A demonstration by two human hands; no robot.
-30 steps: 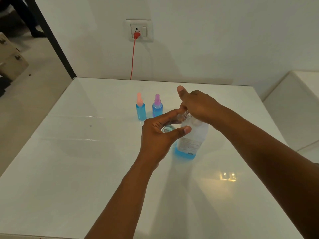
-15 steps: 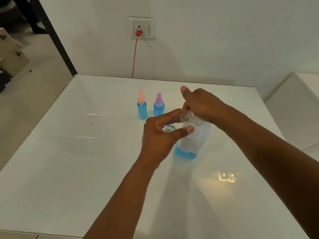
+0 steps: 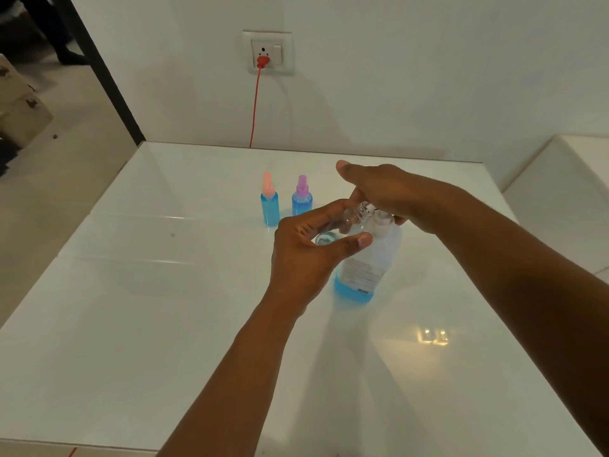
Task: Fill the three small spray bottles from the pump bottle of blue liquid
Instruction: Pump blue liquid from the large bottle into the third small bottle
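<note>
In the head view, a small clear uncapped spray bottle (image 3: 354,216) is held tilted in the curled fingers and thumb of the left hand (image 3: 308,255), its neck raised to the nozzle of the tall clear pump bottle (image 3: 369,262) — blue liquid is seen only in its bottom part. The pump head is pressed under the right hand (image 3: 382,192), thumb stretched out. Behind, two small blue-filled spray bottles stand side by side, one peach-capped (image 3: 269,202), one purple-capped (image 3: 301,201). All is set on a glossy white table (image 3: 148,324) — behind it a white wall socket (image 3: 268,53) with a red cord (image 3: 254,107).
</note>
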